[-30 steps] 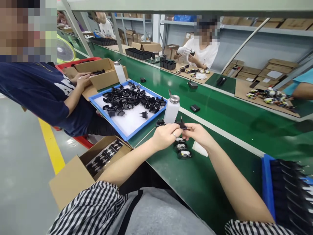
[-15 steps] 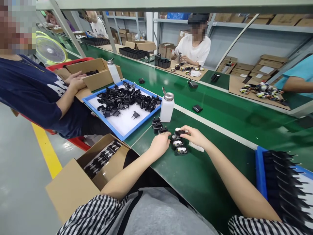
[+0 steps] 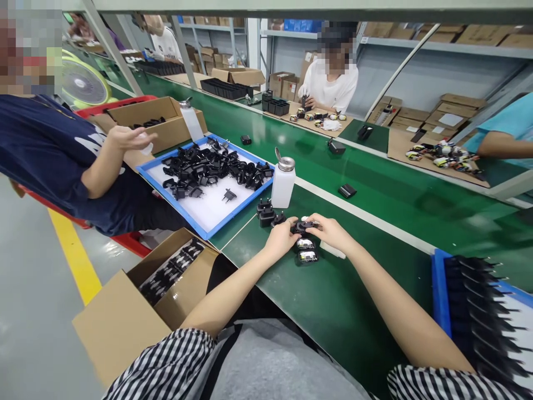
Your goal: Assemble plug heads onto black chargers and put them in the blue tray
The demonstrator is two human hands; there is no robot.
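A: Item in hand?
B: One black adapter, prongs up, low over the green belt. Contact with the belt: hidden.

A: Grip?
B: Clenched from both sides. Left hand closed on the adapter's left end, right hand pinching its right end. Force of the hold: cannot tell.

A: Step in hand?
B: Two-handed handling of that single piece, directly over a short row of like pieces. Prongs and body largely masked by fingers.

A: Nearest stock?
B: Just near the hands, two labelled adapters, white labels up, end to end. Left of the hands, a cluster of three black plugs, close together.

A: Further out?
B: Far of the cluster, one white bottle with a steel cap. Left of that, a blue tray with loose black plugs heaped on a white base. Near left, an open carton of packed black units. Right, a blue rack of black pieces. Far left, a co-worker's hand, raised and open above a second carton.
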